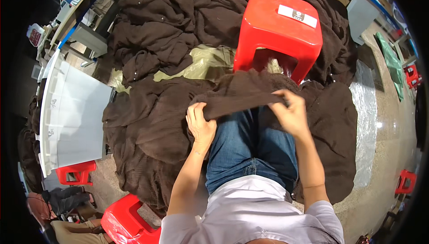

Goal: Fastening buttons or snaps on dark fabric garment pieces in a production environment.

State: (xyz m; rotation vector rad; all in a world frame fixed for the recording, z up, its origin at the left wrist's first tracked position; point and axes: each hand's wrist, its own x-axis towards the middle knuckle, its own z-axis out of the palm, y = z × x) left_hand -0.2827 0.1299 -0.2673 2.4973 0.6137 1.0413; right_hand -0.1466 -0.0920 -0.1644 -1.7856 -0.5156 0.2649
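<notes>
A large dark brown knitted cloth lies over my lap and spreads to both sides. My left hand grips its near edge, thumb and fingers closed on the fabric. At the other end of that edge, my right hand pinches the cloth near its fingertips and is slightly blurred. Between the two hands the edge is drawn out in a folded band. Just beyond the cloth stands a red plastic stool with a white label on its seat.
More brown cloth is heaped ahead over yellowish plastic sheeting. A white plastic bin stands at left. Red stools are behind it and near me. Clear plastic sheeting lies at right. A person's leg shows at lower left.
</notes>
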